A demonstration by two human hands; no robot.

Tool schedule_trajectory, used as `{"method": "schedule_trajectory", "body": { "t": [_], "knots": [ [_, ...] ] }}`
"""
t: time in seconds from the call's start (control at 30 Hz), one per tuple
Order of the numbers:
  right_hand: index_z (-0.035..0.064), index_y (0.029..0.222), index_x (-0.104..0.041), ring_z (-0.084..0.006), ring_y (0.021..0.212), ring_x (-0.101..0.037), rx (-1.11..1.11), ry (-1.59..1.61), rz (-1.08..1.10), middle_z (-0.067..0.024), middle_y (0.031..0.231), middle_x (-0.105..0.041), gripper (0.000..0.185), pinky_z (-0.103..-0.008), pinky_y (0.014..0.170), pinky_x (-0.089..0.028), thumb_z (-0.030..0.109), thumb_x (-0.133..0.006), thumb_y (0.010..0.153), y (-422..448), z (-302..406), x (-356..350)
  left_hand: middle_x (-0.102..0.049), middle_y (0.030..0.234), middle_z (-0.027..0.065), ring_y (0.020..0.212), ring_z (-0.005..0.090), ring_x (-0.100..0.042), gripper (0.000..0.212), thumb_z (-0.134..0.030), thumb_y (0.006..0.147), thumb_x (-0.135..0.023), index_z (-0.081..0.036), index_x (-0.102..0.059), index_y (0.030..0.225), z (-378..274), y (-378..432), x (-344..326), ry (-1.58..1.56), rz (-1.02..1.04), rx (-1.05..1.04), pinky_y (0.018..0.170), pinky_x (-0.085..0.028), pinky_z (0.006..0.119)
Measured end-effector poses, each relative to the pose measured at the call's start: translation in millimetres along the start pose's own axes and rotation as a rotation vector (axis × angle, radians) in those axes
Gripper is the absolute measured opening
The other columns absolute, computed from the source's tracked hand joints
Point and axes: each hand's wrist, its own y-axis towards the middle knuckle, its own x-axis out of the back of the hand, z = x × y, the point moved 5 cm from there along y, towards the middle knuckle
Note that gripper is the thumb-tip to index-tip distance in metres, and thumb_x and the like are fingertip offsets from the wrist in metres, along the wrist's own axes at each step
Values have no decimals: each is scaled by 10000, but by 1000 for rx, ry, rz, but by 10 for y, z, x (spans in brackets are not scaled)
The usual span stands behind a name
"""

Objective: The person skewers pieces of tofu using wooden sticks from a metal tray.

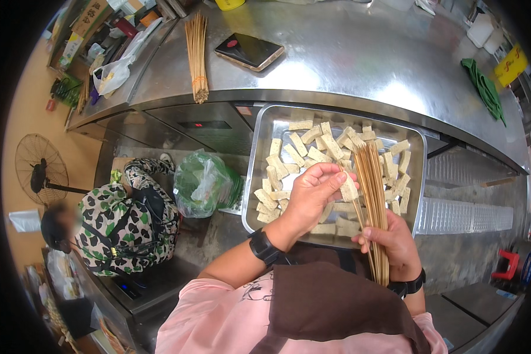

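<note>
My left hand [319, 188] pinches a pale speckled food strip [348, 189] between thumb and fingers, above a rectangular steel tray [253, 177]. A thin wooden skewer [359, 213] runs from that strip down to my right hand [391, 241], whose thumb and fingers hold it. The same hand is closed around a thick bundle of wooden skewers [374, 194], which slants up over the tray. Many similar strips [294, 155] lie scattered in the tray, partly covered by my hands and the bundle.
Beyond the tray runs a steel counter [358, 57] with a tied skewer bundle [197, 62], a smartphone [249, 51] and a green cloth [484, 88]. At left, a person in a camouflage-patterned top [124, 225] bends near a bag-lined green basket [203, 183] and a fan [41, 170].
</note>
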Motion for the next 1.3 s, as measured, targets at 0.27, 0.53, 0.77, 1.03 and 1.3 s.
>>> {"method": "schedule_trajectory", "body": {
  "t": [0.27, 0.53, 0.77, 1.03, 1.3],
  "knots": [
    [-18, 1099, -545, -120, 775, -600, 181, -102, -61, -52, 937, -595, 305, -247, 617, -503, -14, -648, 812, -4, 103, 34, -666, 940, 82, 824, 128, -638, 135, -126, 928, -595, -27, -578, 1018, -86, 193, 67, 304, -83, 13, 664, -512, 260],
    [-19, 1000, -534, -144, 661, -585, 18, 94, 269, -92, 900, -588, 209, -279, 641, -513, 22, -600, 806, -54, 126, 44, -630, 839, 6, 727, 93, -595, 160, -168, 909, -629, -24, -617, 978, -108, 286, 302, 522, -90, 77, 622, -487, 242],
    [-29, 1055, -520, -146, 771, -592, 49, 153, 214, -68, 911, -546, 274, -403, 828, -561, 12, -571, 789, 86, 64, 47, -651, 765, 156, 713, 305, -645, 307, -317, 810, -676, -18, -630, 861, -117, -173, 185, 1835, 81, -31, 635, -505, 398],
    [-24, 1106, -509, -104, 648, -580, -14, 69, 142, -37, 926, -546, 313, -411, 846, -554, -19, -591, 804, 97, 48, 127, -638, 777, 131, 729, 316, -635, 263, -287, 791, -671, -33, -627, 838, 74, -112, 284, 1863, 41, -105, 646, -496, 411],
    [-41, 1104, -523, -151, 764, -629, -25, 103, 197, -71, 976, -567, 274, -411, 877, -539, -15, -590, 840, 117, -53, 193, -623, 939, 47, 823, 136, -614, 191, -95, 910, -527, -42, -540, 1093, -32, -15, 313, 658, -15, 31, 706, -493, 285]
  ]
}}
